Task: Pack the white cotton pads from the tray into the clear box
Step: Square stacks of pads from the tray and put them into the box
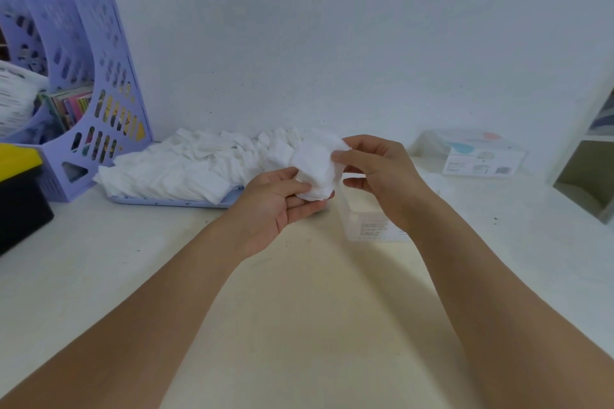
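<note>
A small stack of white cotton pads (317,169) is held above the table between both hands. My left hand (279,206) cradles the stack from below, thumb on its lower edge. My right hand (382,173) pinches its upper right corner with thumb and fingers. A big loose heap of white cotton pads (199,166) lies on the pale blue tray (172,202) behind and to the left. The clear box (368,224) stands on the table under my right wrist, partly hidden by it.
A purple file rack (96,83) with booklets stands at the back left, a black and yellow box (20,189) in front of it. A second clear box with a label (478,156) sits at the back right, near a white shelf unit (591,159).
</note>
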The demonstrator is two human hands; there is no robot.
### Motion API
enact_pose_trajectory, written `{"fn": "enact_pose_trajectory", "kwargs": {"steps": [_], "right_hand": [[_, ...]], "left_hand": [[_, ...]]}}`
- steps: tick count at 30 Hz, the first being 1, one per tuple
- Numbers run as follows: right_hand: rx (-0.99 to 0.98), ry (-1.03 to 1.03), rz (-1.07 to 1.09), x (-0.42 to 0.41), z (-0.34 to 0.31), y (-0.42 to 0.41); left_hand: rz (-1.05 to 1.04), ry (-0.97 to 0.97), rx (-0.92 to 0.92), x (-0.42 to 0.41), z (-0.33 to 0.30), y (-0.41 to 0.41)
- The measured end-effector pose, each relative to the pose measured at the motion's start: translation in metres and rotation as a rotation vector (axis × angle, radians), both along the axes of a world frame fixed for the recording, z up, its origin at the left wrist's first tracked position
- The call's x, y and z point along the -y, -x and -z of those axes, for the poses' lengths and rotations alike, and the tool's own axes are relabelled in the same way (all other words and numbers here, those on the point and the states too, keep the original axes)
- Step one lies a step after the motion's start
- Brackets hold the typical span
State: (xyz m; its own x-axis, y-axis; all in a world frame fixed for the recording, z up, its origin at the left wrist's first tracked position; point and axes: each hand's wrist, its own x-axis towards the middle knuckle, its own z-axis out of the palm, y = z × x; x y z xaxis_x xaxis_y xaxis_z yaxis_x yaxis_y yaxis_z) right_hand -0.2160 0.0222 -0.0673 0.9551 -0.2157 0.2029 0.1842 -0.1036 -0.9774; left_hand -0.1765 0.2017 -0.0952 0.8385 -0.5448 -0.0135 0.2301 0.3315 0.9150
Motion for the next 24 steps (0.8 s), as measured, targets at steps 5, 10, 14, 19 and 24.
{"fn": "enact_pose_trajectory", "kwargs": {"steps": [5, 10, 14, 19, 24], "right_hand": [[0.039, -0.102, 0.062, 0.007, -0.007, -0.002], [-0.029, -0.083, -0.180, 0.010, -0.006, 0.001], [-0.016, 0.085, -0.126, 0.008, 0.002, -0.002], [-0.030, 0.105, -0.117, 0.009, 0.002, -0.003], [-0.041, 0.196, -0.092, 0.002, 0.004, -0.003]], "left_hand": [[-0.049, -0.014, -0.021, -0.001, 0.003, -0.003], [-0.030, -0.002, -0.037, 0.001, 0.002, -0.003], [0.062, -0.016, 0.000, 0.001, 0.002, 0.000], [0.071, 0.042, -0.063, 0.002, 0.001, 0.001], [0.087, 0.115, -0.192, 0.003, 0.001, 0.002]]}}
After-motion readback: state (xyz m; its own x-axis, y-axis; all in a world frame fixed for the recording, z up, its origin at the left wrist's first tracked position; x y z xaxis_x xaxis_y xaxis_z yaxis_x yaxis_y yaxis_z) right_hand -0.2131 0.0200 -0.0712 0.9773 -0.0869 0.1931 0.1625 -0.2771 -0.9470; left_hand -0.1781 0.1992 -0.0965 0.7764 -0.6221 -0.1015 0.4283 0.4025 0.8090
